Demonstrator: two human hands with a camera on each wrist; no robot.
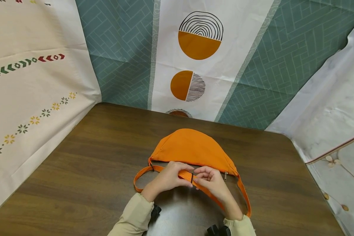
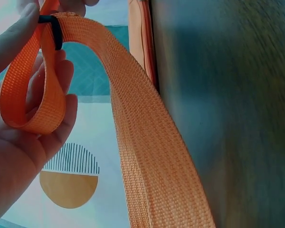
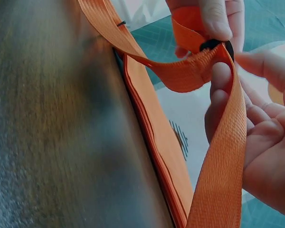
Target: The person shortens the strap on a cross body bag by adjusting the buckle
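An orange waist bag (image 1: 191,146) lies on the table, its curved side facing away from me. Its orange webbing strap (image 2: 147,114) loops toward me, with a small black slider buckle (image 1: 192,178) on it. My left hand (image 1: 171,177) pinches the strap right beside the buckle, and a folded loop of webbing hangs inside its fingers in the left wrist view. From the other side, my right hand (image 1: 214,184) holds the strap at the buckle between thumb and fingers. In the right wrist view the black buckle (image 3: 229,49) sits between both hands' fingertips.
The brown wooden table (image 1: 76,170) extends to both sides of the bag. A metal zipper pull (image 1: 225,176) hangs at the bag's right near edge. Behind stands a green and white patterned cloth (image 1: 124,55), with pale printed cloths (image 1: 26,98) at the sides.
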